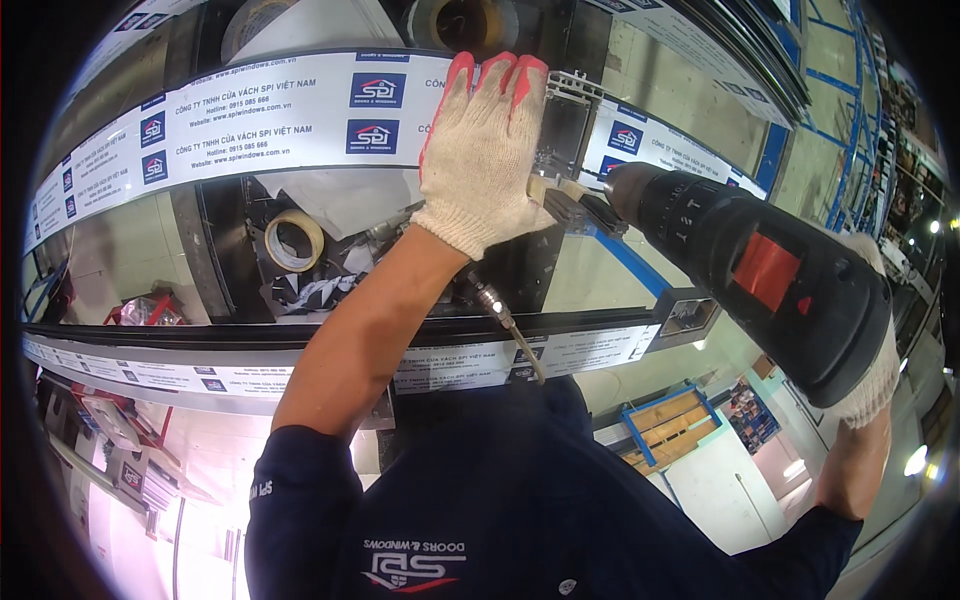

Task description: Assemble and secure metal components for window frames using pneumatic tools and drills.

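Left hand (485,165), knit glove with red-coated tips, lies palm down across a long film-wrapped profile (270,120), white with blue squares. Left fingers are stretched out nearly straight and close together, pressing flat on it, not wrapped around anything.

Right hand (872,385), same sort of glove, has a black cordless drill (700,225) with a red panel. Glove is clasped on the far side of the tool; those fingers are mostly hidden behind the drill body, exact curl can't be told. Drill is right of the left hand, held tilted, chuck (628,188) aimed left toward the metal parts beside that hand. Can't tell if the bit touches anything.

Profile runs left to right across the desk (225,245), beyond the wearer's body. Silver slotted metal piece (574,88) just right of the left fingertips; a shorter film-wrapped piece (680,150) further right, behind the chuck. Small dark blocks (572,212) just below the chuck.

Nearer the body: tan tape roll (318,240), film scraps (315,292), metal air nozzle (495,303) under the left wrist, and another wrapped profile (450,365) along the front edge. Brown roll (424,25) at top. Blue metal rack (835,80) upper right, wooden panel (672,425) lower right.
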### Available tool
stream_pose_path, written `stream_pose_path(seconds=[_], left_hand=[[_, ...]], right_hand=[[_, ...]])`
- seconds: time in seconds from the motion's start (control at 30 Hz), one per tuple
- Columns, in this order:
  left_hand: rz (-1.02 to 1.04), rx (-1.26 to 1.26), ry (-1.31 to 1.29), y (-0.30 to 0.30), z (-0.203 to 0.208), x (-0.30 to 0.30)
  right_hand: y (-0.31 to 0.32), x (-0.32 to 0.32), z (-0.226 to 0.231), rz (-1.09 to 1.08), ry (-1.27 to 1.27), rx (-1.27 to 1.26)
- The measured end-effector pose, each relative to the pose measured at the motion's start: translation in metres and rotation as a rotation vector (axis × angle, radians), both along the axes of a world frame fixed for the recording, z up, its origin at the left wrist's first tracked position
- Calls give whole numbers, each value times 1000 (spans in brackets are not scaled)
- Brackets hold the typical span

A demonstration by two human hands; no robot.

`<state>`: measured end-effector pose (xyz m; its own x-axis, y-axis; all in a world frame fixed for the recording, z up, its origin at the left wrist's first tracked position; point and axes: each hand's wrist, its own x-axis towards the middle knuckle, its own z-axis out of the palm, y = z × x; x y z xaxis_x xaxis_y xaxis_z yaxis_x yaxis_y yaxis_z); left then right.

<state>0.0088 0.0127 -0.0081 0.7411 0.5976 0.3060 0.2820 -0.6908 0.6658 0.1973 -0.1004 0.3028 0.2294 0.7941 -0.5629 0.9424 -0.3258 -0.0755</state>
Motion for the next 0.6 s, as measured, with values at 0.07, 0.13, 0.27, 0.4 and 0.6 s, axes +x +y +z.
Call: stream_pose_path(seconds=[0.07, 0.13, 0.27, 0.4, 0.6], left_hand=[[35, 37, 70, 2, -3, -18], [44, 38, 130, 1, -7, -26], [41, 11, 138, 1, -9, -30], [11, 4, 90, 0, -3, -17], [22, 34, 145, 1, -7, -26]], right_hand=[[1, 15, -22, 268, 8, 38], [2, 21, -35, 31, 197, 172], [42, 13, -32, 12, 247, -185], [45, 5, -15, -212, 282, -271], [19, 14, -7, 414, -73, 121]])
